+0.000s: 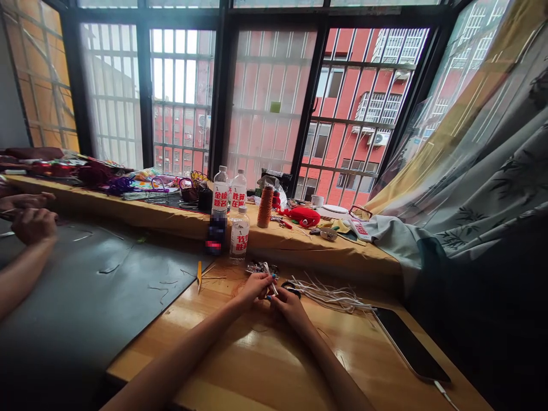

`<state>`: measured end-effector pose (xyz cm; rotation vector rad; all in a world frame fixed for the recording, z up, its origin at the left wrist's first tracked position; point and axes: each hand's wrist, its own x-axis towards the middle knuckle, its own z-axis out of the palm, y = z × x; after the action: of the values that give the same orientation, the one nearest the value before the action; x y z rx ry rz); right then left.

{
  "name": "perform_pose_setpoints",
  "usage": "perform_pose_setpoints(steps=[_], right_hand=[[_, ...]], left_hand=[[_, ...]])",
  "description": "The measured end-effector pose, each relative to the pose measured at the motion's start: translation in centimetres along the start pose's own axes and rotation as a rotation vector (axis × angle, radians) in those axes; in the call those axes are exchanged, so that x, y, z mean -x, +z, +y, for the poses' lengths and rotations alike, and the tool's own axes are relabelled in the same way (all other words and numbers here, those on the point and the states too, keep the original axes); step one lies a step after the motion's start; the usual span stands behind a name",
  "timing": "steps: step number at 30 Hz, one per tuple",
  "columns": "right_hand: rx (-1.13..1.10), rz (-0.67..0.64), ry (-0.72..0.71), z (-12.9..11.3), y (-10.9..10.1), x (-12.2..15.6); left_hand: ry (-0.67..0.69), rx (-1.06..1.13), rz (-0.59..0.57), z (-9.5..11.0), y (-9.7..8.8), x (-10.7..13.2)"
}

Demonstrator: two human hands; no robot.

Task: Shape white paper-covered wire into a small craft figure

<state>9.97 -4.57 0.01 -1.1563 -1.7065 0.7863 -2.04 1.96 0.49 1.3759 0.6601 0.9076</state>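
Note:
A thin white strip [271, 281] stands up between my two hands, its upper end pointing away from me. My left hand [257, 286] pinches it from the left, and my right hand [290, 307] has its fingers closed at the lower end. Just right of my hands lies a loose bundle of long white strips [331, 295]. A black loop [292, 289], like a scissors handle, shows partly behind my right hand. Fine copper-coloured thread [238, 287] lies by my left hand. Beyond my fingertips is a small pile of shiny silvery bits [256, 268], too small to make out.
A yellow tool [199, 276] lies at the dark mat's edge [107, 297]. Water bottles [238, 235] and a brown thread spool [265, 206] stand ahead. A plugged-in tablet [411, 342] lies right. At far left, another person's hands [34, 220] work over the mat.

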Motion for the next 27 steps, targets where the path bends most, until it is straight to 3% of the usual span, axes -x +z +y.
perform_pose_setpoints(steps=[7,12,17,20,23,25,27], right_hand=[[-0.165,0.138,-0.016,-0.6,0.0,0.2],[-0.107,0.12,-0.112,-1.0,0.2,0.5],[-0.036,0.221,-0.173,-1.2,0.5,0.5],[0.08,0.399,-0.256,-1.9,-0.1,0.6],[0.391,0.57,-0.39,-3.1,-1.9,0.9],[0.695,0.544,-0.542,-3.7,-3.4,1.1],[0.959,0.406,-0.634,-3.9,-4.5,1.2]], left_hand=[[-0.064,0.141,0.04,0.4,0.4,1.1],[-0.12,-0.092,0.065,-0.6,0.3,0.5],[-0.067,-0.283,0.047,-0.6,0.6,0.3],[0.107,-0.547,0.021,0.2,0.8,0.9],[0.284,-0.986,-0.032,1.0,0.6,1.8],[0.374,-1.33,-0.076,1.2,0.5,2.4],[0.408,-1.571,-0.119,1.2,0.4,2.9]])
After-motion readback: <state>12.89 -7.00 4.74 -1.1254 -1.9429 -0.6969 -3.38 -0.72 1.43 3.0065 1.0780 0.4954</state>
